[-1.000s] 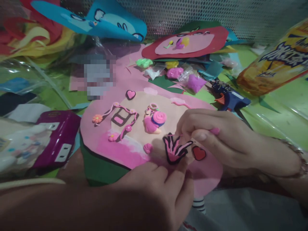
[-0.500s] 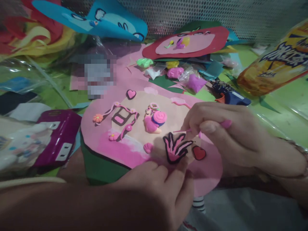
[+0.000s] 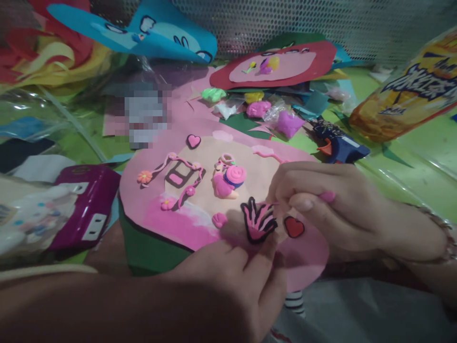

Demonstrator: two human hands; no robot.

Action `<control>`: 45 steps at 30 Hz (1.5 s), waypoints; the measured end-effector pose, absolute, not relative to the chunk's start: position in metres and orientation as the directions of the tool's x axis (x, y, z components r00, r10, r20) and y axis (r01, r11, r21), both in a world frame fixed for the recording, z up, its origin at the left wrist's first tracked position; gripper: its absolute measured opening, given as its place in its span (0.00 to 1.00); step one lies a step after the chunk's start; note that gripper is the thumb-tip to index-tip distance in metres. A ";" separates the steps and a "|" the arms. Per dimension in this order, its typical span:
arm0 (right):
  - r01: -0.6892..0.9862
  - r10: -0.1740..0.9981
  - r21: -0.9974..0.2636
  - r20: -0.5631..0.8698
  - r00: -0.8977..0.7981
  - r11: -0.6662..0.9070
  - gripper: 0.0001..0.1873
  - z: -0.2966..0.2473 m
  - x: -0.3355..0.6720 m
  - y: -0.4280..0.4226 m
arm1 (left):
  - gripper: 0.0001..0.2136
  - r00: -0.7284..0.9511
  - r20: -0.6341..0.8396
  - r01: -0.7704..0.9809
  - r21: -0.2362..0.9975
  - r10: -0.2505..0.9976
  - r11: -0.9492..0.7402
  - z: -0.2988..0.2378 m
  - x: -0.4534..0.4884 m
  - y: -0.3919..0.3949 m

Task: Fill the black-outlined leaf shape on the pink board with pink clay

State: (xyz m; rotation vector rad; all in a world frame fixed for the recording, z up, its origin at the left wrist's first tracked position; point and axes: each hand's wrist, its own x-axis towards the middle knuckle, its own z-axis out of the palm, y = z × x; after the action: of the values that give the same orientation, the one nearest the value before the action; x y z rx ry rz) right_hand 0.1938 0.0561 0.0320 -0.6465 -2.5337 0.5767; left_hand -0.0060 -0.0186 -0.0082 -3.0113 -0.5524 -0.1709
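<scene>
My right hand (image 3: 328,209) is closed around a pink clay modelling tool (image 3: 326,196); its thin tip lies beside a pink, black-outlined clay coral shape (image 3: 259,221). Curled over the near edge of a pink paper cutout (image 3: 143,200), my left hand (image 3: 243,271) holds it down, with the index fingertip at the coral's lower edge. On the cutout's beige middle sits a clay snail (image 3: 228,178) with a rolled pink shell. A red clay heart (image 3: 294,226), a pink heart (image 3: 193,141), a pink shell (image 3: 219,219) and a flowered clay strand (image 3: 183,181) surround it.
Behind the cutout lie bagged clay lumps (image 3: 259,109) and a red paper piece (image 3: 221,78). A drink bottle (image 3: 407,95) leans at the right, near a dark blue object (image 3: 346,147). At the left is a purple-edged pack (image 3: 87,202). A perforated metal panel (image 3: 285,19) stands behind.
My right hand and the tool have moved slightly down and left, bringing the tip to the coral's right side. The coral's right-hand branches look pushed closer together. My left hand stays in place.
</scene>
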 end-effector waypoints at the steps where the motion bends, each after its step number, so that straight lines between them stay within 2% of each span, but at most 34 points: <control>1: 0.348 0.536 -0.488 0.325 -0.779 0.801 0.16 0.032 0.194 0.056 | 0.20 0.929 0.120 0.359 -0.062 0.350 -0.931 -0.009 -0.006 -0.019; 8: 0.336 0.527 -0.492 0.325 -0.785 0.803 0.16 0.033 0.195 0.055 | 0.19 0.916 0.153 0.383 -0.045 0.372 -0.923 -0.006 -0.006 -0.021; 13: 0.415 0.627 -0.492 0.423 -0.654 0.765 0.18 0.034 0.198 0.055 | 0.19 0.768 0.369 0.568 -0.012 0.524 -0.823 -0.006 -0.005 -0.015; 15: 0.440 0.669 -0.512 0.468 -0.577 0.738 0.19 0.032 0.199 0.057 | 0.20 0.782 0.446 0.532 -0.111 0.436 -0.840 -0.008 -0.004 -0.009; 16: 0.439 0.688 -0.534 0.489 -0.536 0.723 0.19 0.031 0.199 0.058 | 0.20 0.835 0.346 0.499 -0.150 0.427 -0.854 -0.009 -0.004 -0.006; 17: 0.435 0.707 -0.561 0.499 -0.501 0.704 0.20 0.030 0.199 0.059 | 0.21 0.846 0.253 0.514 -0.151 0.469 -0.844 -0.010 -0.004 -0.002; 20: 0.420 0.744 -0.618 0.491 -0.453 0.664 0.20 0.027 0.198 0.063 | 0.25 0.836 0.154 0.544 -0.109 0.527 -0.832 -0.009 -0.004 0.004; 30: 0.371 0.683 -0.580 0.536 -0.497 0.725 0.22 0.028 0.196 0.063 | 0.28 0.820 0.072 0.572 -0.150 0.568 -0.806 -0.004 0.000 0.005; 37: 0.346 0.670 -0.584 0.544 -0.505 0.734 0.22 0.025 0.197 0.068 | 0.28 0.831 0.199 0.555 -0.223 0.520 -0.802 -0.009 -0.002 0.005; 41: 0.359 0.693 -0.603 0.522 -0.498 0.712 0.23 0.025 0.198 0.069 | 0.25 0.853 0.165 0.522 -0.272 0.495 -0.808 -0.009 -0.002 0.003; 45: 0.360 0.674 -0.583 0.515 -0.530 0.729 0.23 0.025 0.198 0.069 | 0.19 0.847 0.108 0.530 -0.233 0.520 -0.815 -0.003 -0.001 0.002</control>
State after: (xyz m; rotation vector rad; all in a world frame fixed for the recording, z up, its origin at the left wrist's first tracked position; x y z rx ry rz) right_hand 0.1982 0.0694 0.0254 -0.7778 -2.1726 0.5316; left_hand -0.0007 0.0019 -0.0027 -2.7711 -0.8017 -0.0568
